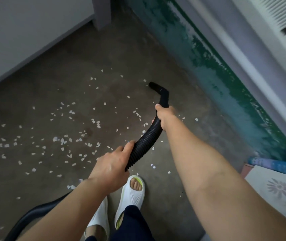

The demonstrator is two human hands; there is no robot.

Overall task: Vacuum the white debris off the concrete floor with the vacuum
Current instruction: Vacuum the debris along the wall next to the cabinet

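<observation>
Out near the green-painted wall base (217,79), your vacuum's black nozzle (156,86) points at a stretch of concrete floor (79,54) with only a chip or two close by. The bulk of the white debris (62,141) lies well to the left, scattered from mid-floor to the edge of view, with more just ahead of your sandals (135,190).

Your right hand (164,117) is wrapped round the top of the ribbed hose (145,141), just below the rigid bend. Your left hand (111,167) is curled round the same hose lower down.

You cannot tell from here whether the nozzle mouth touches the floor. If it rides high, I'd expect the flat chips to stay put.

A quick sweep to the left could flick pieces away instead of lifting them.

The sagging hose between your hands hangs over debris, and letting it drop could drag chips about.

A step forward likely lands on the pieces by your toes, crushing them or carrying them off.

The dark loop (34,213) trailing at lower left could catch your foot.

The few chips beside the wall are easy to miss.
</observation>
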